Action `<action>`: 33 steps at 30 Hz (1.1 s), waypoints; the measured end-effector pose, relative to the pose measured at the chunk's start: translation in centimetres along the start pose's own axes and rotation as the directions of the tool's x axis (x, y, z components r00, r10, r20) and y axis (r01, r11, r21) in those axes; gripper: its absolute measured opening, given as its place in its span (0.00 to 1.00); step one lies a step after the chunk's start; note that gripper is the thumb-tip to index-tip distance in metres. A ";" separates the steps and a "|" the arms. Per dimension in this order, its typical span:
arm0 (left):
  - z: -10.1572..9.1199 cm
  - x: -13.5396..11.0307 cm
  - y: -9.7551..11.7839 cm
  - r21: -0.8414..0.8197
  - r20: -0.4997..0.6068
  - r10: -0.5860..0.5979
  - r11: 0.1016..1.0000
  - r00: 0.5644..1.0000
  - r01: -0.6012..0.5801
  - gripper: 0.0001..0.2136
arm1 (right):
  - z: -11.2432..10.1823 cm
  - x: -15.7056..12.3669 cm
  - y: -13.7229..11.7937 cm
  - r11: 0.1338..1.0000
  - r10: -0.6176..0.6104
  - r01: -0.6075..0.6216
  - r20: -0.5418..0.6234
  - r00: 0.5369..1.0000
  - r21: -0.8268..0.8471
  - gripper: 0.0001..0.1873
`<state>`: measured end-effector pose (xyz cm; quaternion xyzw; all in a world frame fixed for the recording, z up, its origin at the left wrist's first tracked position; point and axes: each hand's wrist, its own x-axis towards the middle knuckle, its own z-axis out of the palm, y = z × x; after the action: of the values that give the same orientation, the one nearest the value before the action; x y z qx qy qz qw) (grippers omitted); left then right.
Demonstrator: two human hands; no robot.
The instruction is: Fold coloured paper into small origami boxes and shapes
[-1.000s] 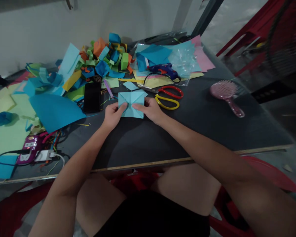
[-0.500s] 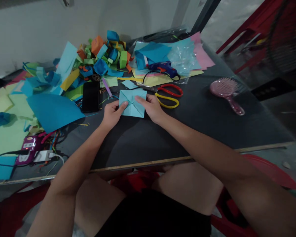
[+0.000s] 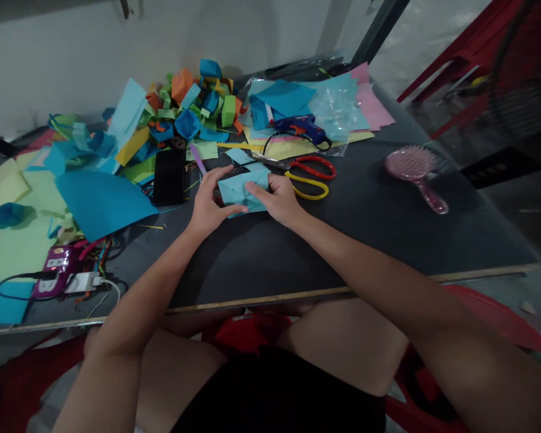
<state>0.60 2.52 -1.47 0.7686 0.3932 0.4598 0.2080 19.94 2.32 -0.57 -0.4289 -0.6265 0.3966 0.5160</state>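
l fingers spread on ppr, r fingers pinching

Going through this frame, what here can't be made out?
Head view, throughout:
- Underside of the light-blue paper: faces away from the camera.
- Right hand's fingertips: hidden by the paper, except the thumb's.
- Purple device's markings: too small.
- Fan-like grille: dark, cut off by the right edge.

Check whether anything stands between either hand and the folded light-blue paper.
Nothing visible does: the left hand and right hand both touch the folded light-blue paper. The red-and-yellow-handled scissors lie beyond the right hand.
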 end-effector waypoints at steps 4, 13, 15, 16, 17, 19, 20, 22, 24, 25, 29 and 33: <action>0.0 0.0 0.1 0.017 0.032 0.027 0.999 0.999 -0.027 0.48 | 0.0 0.1 0.2 0.999 0.051 -0.051 -0.041 0.998 0.001 0.27; 0.2 -0.4 0.2 0.038 0.124 -0.066 0.997 0.990 0.062 0.52 | 0.4 0.7 1.1 0.966 0.185 -0.172 -0.052 0.981 0.191 0.21; 0.3 -0.5 0.2 0.041 0.136 -0.075 0.997 0.988 0.071 0.53 | 0.4 0.6 1.1 0.961 0.194 -0.181 -0.043 0.980 0.209 0.21; 0.3 -0.5 0.3 0.036 0.138 -0.083 0.996 0.987 0.079 0.53 | 0.4 0.6 1.1 0.960 0.194 -0.181 -0.043 0.980 0.212 0.20; 0.4 -0.6 0.3 0.027 0.136 -0.092 0.996 0.986 0.089 0.53 | 0.4 0.6 1.0 0.960 0.194 -0.181 -0.046 0.980 0.212 0.20; 0.4 -0.6 0.3 0.007 0.130 -0.106 0.994 0.986 0.106 0.54 | 0.4 0.6 1.0 0.959 0.200 -0.184 -0.056 0.978 0.213 0.19; 0.4 -0.7 0.3 -0.003 0.127 -0.112 0.994 0.986 0.113 0.55 | 0.4 0.6 1.0 0.957 0.207 -0.190 -0.057 0.977 0.219 0.19; 0.4 -0.7 0.2 -0.026 0.123 -0.125 0.991 0.985 0.129 0.56 | 0.4 0.7 1.0 0.949 0.223 -0.204 -0.054 0.973 0.242 0.20; 0.4 -0.7 0.0 -0.068 0.122 -0.129 0.988 0.984 0.138 0.55 | 0.4 0.7 1.0 0.941 0.230 -0.208 -0.053 0.972 0.269 0.20; 0.4 -0.6 -0.1 -0.097 0.121 -0.123 0.986 0.985 0.135 0.54 | 0.4 0.7 1.0 0.937 0.232 -0.208 -0.053 0.971 0.281 0.21; 0.4 -0.5 -0.2 -0.139 0.098 -0.043 0.989 0.994 0.057 0.52 | 0.5 0.7 1.0 0.934 0.245 -0.220 -0.056 0.968 0.282 0.22; 0.3 -0.4 0.3 -0.051 0.083 -0.006 0.999 0.997 0.011 0.50 | 0.5 0.7 1.0 0.948 0.235 -0.217 -0.050 0.971 0.231 0.23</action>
<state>0.84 2.01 -1.61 0.7796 0.3757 0.4367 0.2456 19.55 3.25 -1.37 -0.4520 -0.5042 0.5042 0.5359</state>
